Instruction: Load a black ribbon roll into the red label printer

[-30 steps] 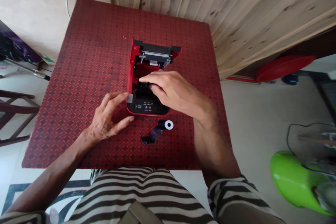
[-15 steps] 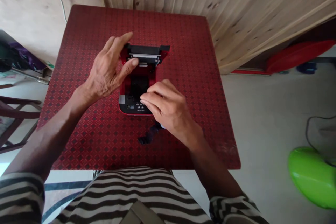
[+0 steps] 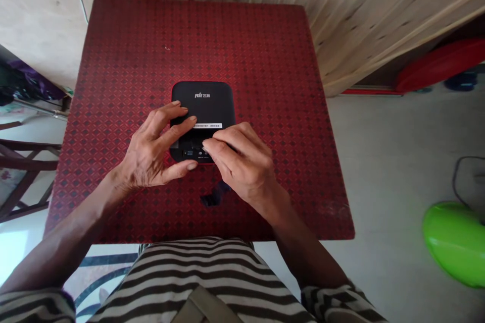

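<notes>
The printer [image 3: 206,112] sat closed on the desk [image 3: 273,70]. Your left hand [image 3: 151,149] kept a wide grip, fingers on the lid [image 3: 212,101]. Your right hand [image 3: 246,159] had a narrow grip, pinched at the front panel [image 3: 189,153]; I couldn't tell on what.

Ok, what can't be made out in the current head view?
Device: inside hidden by its lid, head view.
Dark strip: upper end behind the right hand, head view.
Anything in the right hand: hidden by its fingers, head view.
Label: print too small, head view.
Green object: right end cut by the edge, head view.
</notes>
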{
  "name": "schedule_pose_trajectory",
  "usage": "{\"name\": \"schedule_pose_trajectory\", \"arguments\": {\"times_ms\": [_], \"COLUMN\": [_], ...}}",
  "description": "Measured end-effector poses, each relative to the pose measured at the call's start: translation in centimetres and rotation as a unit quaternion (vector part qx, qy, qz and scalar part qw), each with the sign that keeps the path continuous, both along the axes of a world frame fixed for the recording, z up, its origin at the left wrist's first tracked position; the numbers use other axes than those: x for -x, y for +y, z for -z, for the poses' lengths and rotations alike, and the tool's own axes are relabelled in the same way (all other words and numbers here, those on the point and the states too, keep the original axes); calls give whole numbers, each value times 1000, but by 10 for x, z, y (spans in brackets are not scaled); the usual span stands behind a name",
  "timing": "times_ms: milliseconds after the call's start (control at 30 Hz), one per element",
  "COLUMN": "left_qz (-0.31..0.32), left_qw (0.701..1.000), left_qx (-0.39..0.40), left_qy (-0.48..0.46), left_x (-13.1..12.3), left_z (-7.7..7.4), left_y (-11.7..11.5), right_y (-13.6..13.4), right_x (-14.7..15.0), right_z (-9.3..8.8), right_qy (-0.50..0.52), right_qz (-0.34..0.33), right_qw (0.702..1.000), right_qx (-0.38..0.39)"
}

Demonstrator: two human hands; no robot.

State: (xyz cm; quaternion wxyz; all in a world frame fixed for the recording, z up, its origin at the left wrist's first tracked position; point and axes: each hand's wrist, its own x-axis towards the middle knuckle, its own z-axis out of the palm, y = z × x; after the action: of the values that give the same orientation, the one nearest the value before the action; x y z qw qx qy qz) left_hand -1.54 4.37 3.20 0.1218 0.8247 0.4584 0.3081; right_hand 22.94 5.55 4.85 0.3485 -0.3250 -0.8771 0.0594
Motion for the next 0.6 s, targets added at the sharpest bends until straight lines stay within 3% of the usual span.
{"name": "schedule_pose_trajectory", "arguments": {"times_ms": [200, 600], "left_qz": [39, 11], "left_qw": [995, 989], "left_qx": [-89, -129], "left_qy": [35, 68], "left_x": [4, 4], "left_z": [6, 17], "left_y": [3, 1], "right_y": [-2, -10], "right_x": [-1, -35], "right_z": [-1, 0], "right_qy": [14, 95], "right_qz": [2, 58], "right_qw": [1000, 994], "right_qx": [-25, 2]}}
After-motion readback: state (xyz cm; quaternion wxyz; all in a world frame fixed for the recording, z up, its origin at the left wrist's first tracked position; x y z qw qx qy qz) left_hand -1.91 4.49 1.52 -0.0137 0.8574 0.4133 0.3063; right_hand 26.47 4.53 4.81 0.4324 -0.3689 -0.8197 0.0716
